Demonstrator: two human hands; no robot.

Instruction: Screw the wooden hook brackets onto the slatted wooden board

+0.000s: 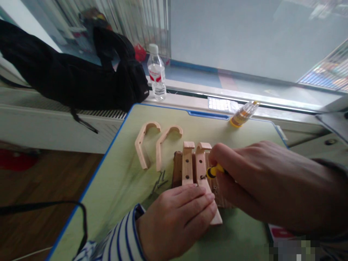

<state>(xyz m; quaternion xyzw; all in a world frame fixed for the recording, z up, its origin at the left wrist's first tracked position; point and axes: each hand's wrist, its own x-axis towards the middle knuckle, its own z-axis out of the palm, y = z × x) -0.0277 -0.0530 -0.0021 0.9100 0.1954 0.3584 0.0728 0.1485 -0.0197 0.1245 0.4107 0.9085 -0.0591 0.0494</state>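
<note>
My right hand (241, 174) is closed around a yellow and black screwdriver (213, 172). Its end meets a screw (202, 177) in the lower hole of a pale wooden hook (201, 166). My left hand (179, 217) lies across the lower part of this hook, fingers together and bent over it, pressing it on a brown wooden block (177, 169). Beside it on the block is a second hook (187, 163), with dark spots at its two holes. Fingers hide part of both hooks, and the left thumb is out of sight.
Two loose wooden hooks (141, 145) and several screws (160, 180) lie left of the block on the green table (119, 156). A clear tapered bottle (243, 115) stands at the far edge. On the sill are a water bottle (157, 74) and a black bag (89, 79).
</note>
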